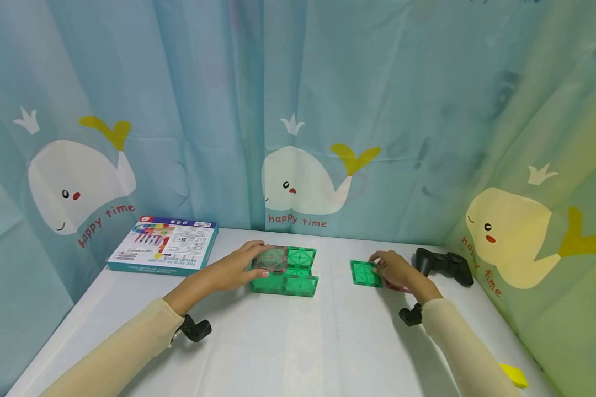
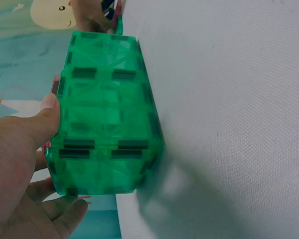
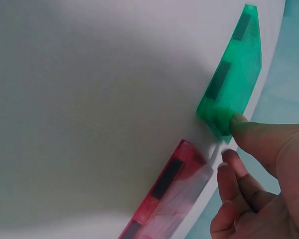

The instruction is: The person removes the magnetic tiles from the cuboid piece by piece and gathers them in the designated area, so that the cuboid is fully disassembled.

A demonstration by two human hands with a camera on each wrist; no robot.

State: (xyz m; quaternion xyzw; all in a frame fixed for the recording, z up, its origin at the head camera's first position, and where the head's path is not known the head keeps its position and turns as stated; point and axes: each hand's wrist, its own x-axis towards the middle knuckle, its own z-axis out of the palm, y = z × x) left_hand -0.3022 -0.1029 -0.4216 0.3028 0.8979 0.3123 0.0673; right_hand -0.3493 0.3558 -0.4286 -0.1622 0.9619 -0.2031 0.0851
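Note:
A block built of green magnetic tiles [image 1: 300, 285] stands on the table, with a red tile [image 1: 273, 258] on its top left. My left hand [image 1: 238, 268] rests at the block's left end, thumb against the upper edge, fingers spread behind. The left wrist view shows the green front wall [image 2: 104, 109] close up. Off to the right, my right hand [image 1: 394, 268] pinches the corner of a green square tile [image 3: 234, 74] between thumb and fingers. Beneath that hand a red tile [image 3: 169, 194] lies on the table, partly hidden in the head view.
A boxed bead set [image 1: 164, 245] lies at the back left. A black game controller [image 1: 444, 266] sits just right of my right hand. Near the right front edge is a yellow piece [image 1: 514, 375]. A blue whale-print curtain [image 1: 218, 110] hangs behind the white table [image 1: 278, 353].

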